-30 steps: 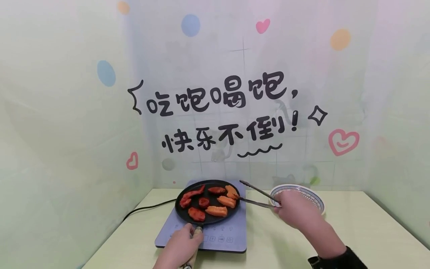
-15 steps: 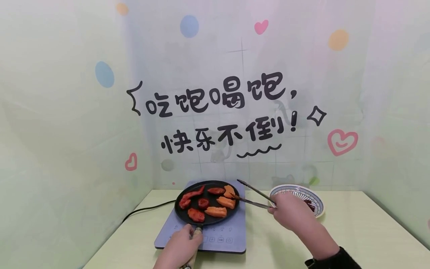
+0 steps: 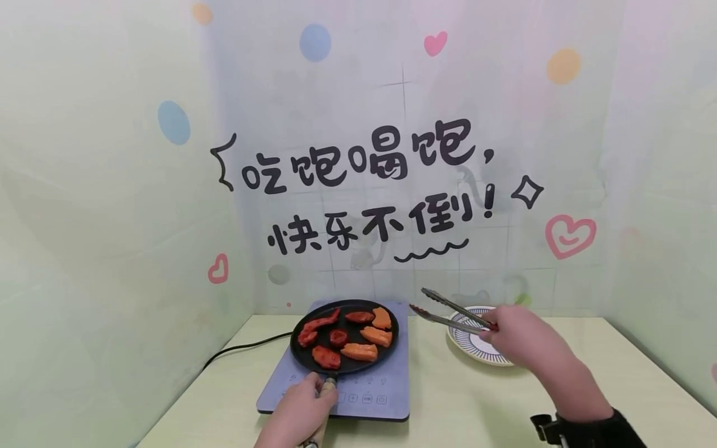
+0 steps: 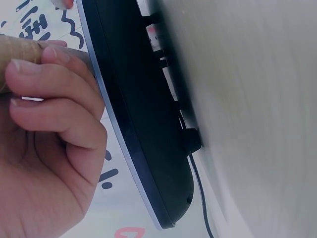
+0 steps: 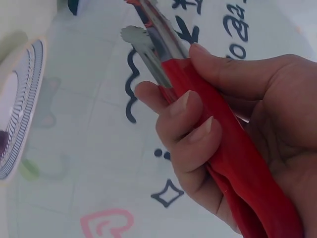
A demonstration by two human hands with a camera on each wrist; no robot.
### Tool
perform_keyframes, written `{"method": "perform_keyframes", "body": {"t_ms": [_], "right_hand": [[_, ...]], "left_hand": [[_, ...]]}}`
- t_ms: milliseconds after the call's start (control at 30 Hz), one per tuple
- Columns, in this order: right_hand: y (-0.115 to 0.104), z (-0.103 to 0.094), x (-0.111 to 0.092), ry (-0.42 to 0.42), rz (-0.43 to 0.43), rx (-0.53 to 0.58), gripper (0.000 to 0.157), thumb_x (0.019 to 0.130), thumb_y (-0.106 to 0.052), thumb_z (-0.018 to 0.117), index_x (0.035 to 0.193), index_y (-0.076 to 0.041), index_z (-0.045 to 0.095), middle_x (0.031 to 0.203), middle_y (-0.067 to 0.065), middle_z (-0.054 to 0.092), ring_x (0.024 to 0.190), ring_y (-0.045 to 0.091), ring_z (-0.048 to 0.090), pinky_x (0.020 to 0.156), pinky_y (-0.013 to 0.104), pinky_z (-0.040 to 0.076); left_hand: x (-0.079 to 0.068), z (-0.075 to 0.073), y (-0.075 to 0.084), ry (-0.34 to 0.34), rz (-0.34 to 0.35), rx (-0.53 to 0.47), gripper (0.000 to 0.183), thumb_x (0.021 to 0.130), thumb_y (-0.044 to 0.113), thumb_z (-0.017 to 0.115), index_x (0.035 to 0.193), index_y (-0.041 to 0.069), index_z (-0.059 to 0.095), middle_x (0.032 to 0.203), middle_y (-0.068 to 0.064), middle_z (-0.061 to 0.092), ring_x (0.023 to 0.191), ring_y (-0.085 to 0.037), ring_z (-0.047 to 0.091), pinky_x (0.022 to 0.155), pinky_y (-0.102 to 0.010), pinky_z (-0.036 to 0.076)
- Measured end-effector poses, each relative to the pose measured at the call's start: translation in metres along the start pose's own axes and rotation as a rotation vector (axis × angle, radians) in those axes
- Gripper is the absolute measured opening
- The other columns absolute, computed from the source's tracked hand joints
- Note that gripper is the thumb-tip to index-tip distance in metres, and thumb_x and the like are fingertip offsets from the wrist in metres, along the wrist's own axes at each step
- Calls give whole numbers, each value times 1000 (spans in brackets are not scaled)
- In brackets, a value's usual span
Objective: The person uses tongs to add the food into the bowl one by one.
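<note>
With curled fingers my left hand (image 3: 299, 404) grips the wooden handle (image 4: 20, 54) of a black flat pan (image 3: 348, 305). Red sauced meat pieces (image 3: 326, 357) and ridged orange slices (image 3: 358, 352) lie in the pan. To the right, my right hand (image 3: 532, 342) holds metal tongs (image 3: 445, 321) by their red handles (image 5: 237, 153). Apart from each other and with nothing between them, the tong tips hang in the air right of the pan. Behind the right hand stands a blue-patterned plate (image 3: 476, 350), partly hidden; a dark piece (image 5: 3, 142) shows on it in the right wrist view.
Beneath the pan is a flat lilac induction cooker (image 3: 381, 407) with touch keys, on a pale table (image 3: 448, 398). Its black cord (image 3: 246, 346) runs off to the left. Decorated walls (image 3: 358, 186) stand behind and at both sides.
The tongs have come off the orange slice at the pan's right edge, moving up and right with my right hand. My left hand stays on the handle.
</note>
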State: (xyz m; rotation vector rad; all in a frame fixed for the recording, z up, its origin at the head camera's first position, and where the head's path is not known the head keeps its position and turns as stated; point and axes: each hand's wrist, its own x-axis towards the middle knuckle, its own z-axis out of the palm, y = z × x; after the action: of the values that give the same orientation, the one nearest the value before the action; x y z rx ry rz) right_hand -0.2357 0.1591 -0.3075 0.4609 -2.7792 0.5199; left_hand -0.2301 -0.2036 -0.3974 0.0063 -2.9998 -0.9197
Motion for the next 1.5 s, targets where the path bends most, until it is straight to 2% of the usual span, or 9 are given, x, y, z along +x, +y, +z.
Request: {"method": "perform_keyframes", "body": {"t_ms": [200, 367, 533, 600, 700, 867, 1033, 1167, 1500], "right_hand": [[21, -21, -7, -43, 6, 6, 10, 86, -12, 67, 77, -12, 64, 63, -2, 51, 55, 13, 45, 53, 31, 40], [39, -35, -18, -134, 122, 95, 4, 88, -12, 64, 84, -11, 66, 61, 0, 50, 46, 11, 43, 45, 28, 40], [60, -44, -28, -193, 223, 154, 4, 89, -11, 62, 88, -10, 65, 56, 1, 41, 42, 11, 38, 41, 24, 35], [69, -45, -31, -205, 251, 171, 5, 89, -10, 61, 86, -9, 65, 55, 0, 38, 42, 11, 38, 41, 23, 34], [82, -45, -34, -226, 276, 185, 15, 90, -10, 60, 75, -8, 61, 54, -1, 35, 42, 11, 37, 40, 23, 32], [101, -44, -39, -268, 330, 210, 29, 93, -9, 57, 64, -6, 56, 55, 0, 39, 42, 11, 39, 41, 23, 33], [113, -44, -43, -284, 378, 242, 29, 94, -8, 55, 65, -4, 58, 56, 1, 41, 43, 13, 44, 41, 24, 36], [118, -44, -45, -298, 406, 252, 24, 94, -8, 55, 71, -5, 61, 63, 4, 49, 46, 14, 50, 43, 24, 40], [117, -37, -46, -278, 431, 277, 24, 92, -6, 55, 70, -4, 60, 60, 3, 52, 46, 15, 51, 43, 25, 43]], "left_hand": [[-1, -1, 0, 2, -2, 4, 27, 87, 34, 55, 92, 7, 54, 76, -6, 54, 67, -22, 48, 61, -38, 40], [-2, -1, -1, -3, -2, -2, 27, 87, 34, 54, 92, 7, 54, 76, -6, 54, 67, -22, 48, 61, -38, 40], [-2, -1, -1, -9, -7, -8, 27, 87, 33, 55, 92, 7, 54, 75, -6, 54, 66, -22, 48, 60, -37, 40], [-1, -1, -1, -10, -10, -4, 27, 87, 34, 55, 92, 7, 54, 76, -6, 54, 67, -22, 48, 61, -38, 40], [-1, 0, -1, -9, -18, -1, 28, 87, 33, 55, 92, 7, 54, 77, -6, 54, 67, -22, 48, 62, -38, 40], [0, 0, -1, -8, -12, 4, 29, 87, 34, 55, 93, 6, 54, 78, -6, 54, 68, -23, 48, 62, -39, 41], [0, 0, -1, -9, -9, -1, 29, 87, 34, 55, 94, 6, 54, 78, -6, 55, 68, -22, 48, 62, -39, 41], [0, 0, 0, -11, -6, -10, 28, 86, 33, 55, 93, 6, 54, 77, -6, 55, 67, -22, 48, 61, -38, 41], [1, 0, -1, -11, -3, -12, 28, 87, 34, 54, 92, 7, 55, 76, -6, 55, 67, -22, 48, 61, -37, 40]]}}
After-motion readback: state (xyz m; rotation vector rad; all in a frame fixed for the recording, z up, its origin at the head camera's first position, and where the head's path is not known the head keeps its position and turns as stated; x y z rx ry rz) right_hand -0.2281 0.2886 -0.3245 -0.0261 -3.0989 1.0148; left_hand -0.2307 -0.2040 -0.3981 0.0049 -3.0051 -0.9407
